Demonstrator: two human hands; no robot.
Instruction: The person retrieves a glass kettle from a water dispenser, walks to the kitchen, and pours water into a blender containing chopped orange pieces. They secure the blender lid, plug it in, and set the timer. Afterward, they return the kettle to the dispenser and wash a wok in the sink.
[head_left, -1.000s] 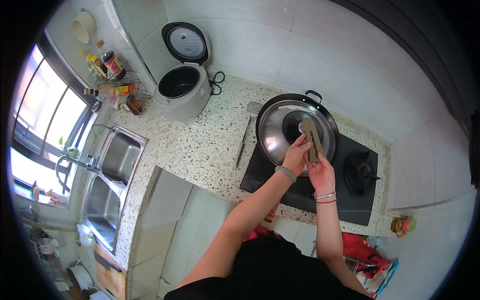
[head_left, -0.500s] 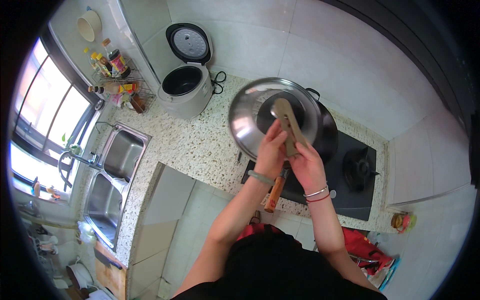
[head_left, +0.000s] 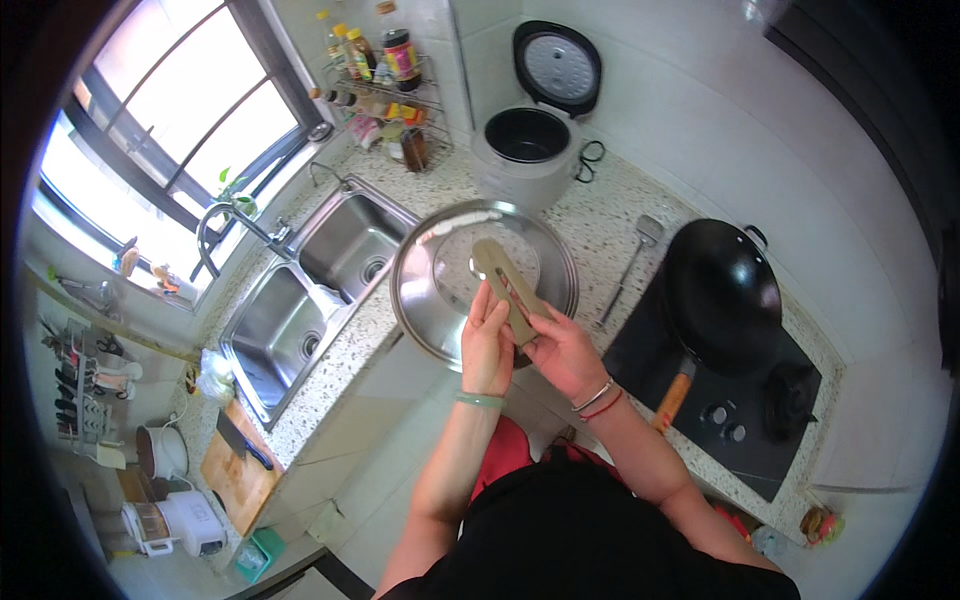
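Both my hands hold a large round wok lid [head_left: 425,290] by its tan upright handle [head_left: 500,275]. It has a shiny metal rim and a middle that looks see-through. Fingers of my left hand [head_left: 488,350] close on the handle's near left side. My right hand [head_left: 568,357] grips its near right end. The lid hangs over the counter edge, between the sink and the stove. To the right, a black wok [head_left: 715,290] with a wooden handle [head_left: 674,398] sits uncovered on the black gas stove [head_left: 745,440].
A metal spatula [head_left: 630,270] lies left of the wok. Behind the lid stands an open rice cooker [head_left: 520,175]. The double sink [head_left: 265,325] is at left, a cutting board with a knife [head_left: 232,480] nearer me. Bottles fill a wire rack [head_left: 425,100] by the window.
The lid has moved left, from over the wok to beside the sink, still in both hands. My view has turned left with it, and the wok and spatula now show uncovered.
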